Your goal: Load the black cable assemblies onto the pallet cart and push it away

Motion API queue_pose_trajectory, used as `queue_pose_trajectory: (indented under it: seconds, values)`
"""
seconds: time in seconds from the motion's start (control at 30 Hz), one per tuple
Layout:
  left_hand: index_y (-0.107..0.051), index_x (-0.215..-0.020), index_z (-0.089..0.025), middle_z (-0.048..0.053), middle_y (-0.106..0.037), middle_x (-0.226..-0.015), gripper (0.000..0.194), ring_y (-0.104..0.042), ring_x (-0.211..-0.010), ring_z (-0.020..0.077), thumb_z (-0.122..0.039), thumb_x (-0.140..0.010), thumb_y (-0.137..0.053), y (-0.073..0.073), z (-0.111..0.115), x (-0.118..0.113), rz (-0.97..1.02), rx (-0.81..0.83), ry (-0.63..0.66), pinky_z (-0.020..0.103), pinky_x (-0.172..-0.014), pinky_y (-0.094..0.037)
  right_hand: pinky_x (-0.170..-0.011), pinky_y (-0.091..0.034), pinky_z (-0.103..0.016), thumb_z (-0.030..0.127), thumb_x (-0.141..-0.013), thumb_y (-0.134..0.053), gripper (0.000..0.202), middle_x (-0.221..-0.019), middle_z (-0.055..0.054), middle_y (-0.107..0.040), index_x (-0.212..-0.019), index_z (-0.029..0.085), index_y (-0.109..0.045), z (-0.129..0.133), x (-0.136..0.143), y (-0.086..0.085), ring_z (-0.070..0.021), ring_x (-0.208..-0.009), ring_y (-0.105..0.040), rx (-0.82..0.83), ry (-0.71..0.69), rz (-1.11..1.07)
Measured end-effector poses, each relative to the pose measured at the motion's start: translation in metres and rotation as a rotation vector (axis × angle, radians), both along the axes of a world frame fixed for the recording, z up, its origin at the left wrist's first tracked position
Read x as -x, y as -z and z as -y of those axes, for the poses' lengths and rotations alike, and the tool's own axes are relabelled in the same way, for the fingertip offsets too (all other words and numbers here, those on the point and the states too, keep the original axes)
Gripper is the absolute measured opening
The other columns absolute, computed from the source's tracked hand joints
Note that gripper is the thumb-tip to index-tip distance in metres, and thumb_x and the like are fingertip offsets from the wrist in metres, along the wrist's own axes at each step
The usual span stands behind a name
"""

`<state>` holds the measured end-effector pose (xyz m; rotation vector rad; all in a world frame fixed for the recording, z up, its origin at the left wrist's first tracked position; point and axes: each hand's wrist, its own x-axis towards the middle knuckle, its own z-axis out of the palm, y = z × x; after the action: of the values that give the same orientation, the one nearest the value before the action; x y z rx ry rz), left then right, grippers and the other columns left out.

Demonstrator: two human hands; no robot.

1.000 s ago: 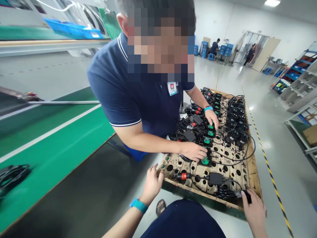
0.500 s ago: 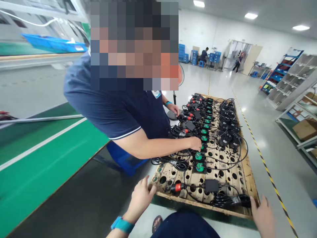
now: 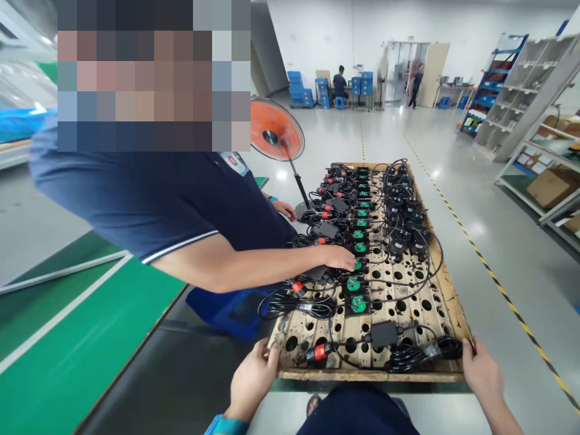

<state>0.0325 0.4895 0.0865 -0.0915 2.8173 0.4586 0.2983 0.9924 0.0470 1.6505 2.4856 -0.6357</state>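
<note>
Holds the near left corner of the wooden tray [image 3: 369,376] with the left hand [image 3: 252,377], closed narrow around the rim, and has the tray spreading away from about one to three o'clock of that hand. Holds the near right corner with the right hand [image 3: 484,371], likewise closed on the rim, with the tray from nine to eleven o'clock.

Near the left hand at three o'clock, inside the tray: a red-and-black connector [image 3: 319,351]. Just beside the right hand at nine o'clock: a coil of black cable [image 3: 423,355], with a black box [image 3: 384,333] farther along toward ten. At two o'clock from the left hand, a row of green round parts [image 3: 357,304] on dark squares, running away up the tray. At eleven o'clock from the right hand, a cluster of black devices [image 3: 399,241].

At one o'clock from the left hand, a co-worker's hand [image 3: 338,257] at the green row; cannot tell whether touching. At twelve o'clock, well apart, an orange fan [image 3: 272,136]; at nine, a green bench [image 3: 104,344].
</note>
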Motion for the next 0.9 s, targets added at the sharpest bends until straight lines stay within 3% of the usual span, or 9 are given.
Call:
queue_pose_trajectory:
  seconds: [0.23, 0.5, 0.9]
  values:
    - [-0.065, -0.121, -0.018, 0.011, -0.077, -0.112, 0.052, -0.071, -0.11, 0.0315, -0.052, -0.098, -0.032, -0.007, -0.005, -0.004, -0.026, 0.04, 0.025, 0.035, -0.085, -0.051, -0.096, -0.052, -0.046, 0.056, -0.1, -0.026, 0.067, -0.132, -0.022, -0.067, -0.14, 0.012, -0.056, 0.004, -0.001, -0.009, -0.0393, -0.116, -0.066, 0.005, 0.008, 0.003]
    - [-0.065, -0.116, -0.019, 0.012, -0.076, -0.112, 0.052, -0.07, -0.108, 0.0311, -0.051, -0.099, -0.028, -0.006, -0.004, -0.006, -0.036, 0.066, 0.063, 0.035, -0.087, -0.049, -0.093, -0.055, -0.049, 0.061, -0.096, -0.032, 0.072, -0.129, -0.025, -0.068, -0.139, 0.009, -0.058, -0.001, -0.007, -0.003, -0.04, -0.11, -0.069, -0.03, 0.015, -0.013]
    - [-0.067, -0.108, -0.019, 0.011, -0.076, -0.112, 0.052, -0.07, -0.105, 0.0281, -0.051, -0.099, -0.027, -0.006, -0.003, -0.004, -0.043, 0.084, 0.073, 0.032, -0.082, -0.049, -0.1, -0.053, -0.051, 0.067, -0.094, -0.025, 0.08, -0.14, -0.024, -0.061, -0.141, 0.008, -0.054, -0.006, -0.013, 0.003, -0.0421, -0.12, -0.064, 0.039, 0.005, 0.005]
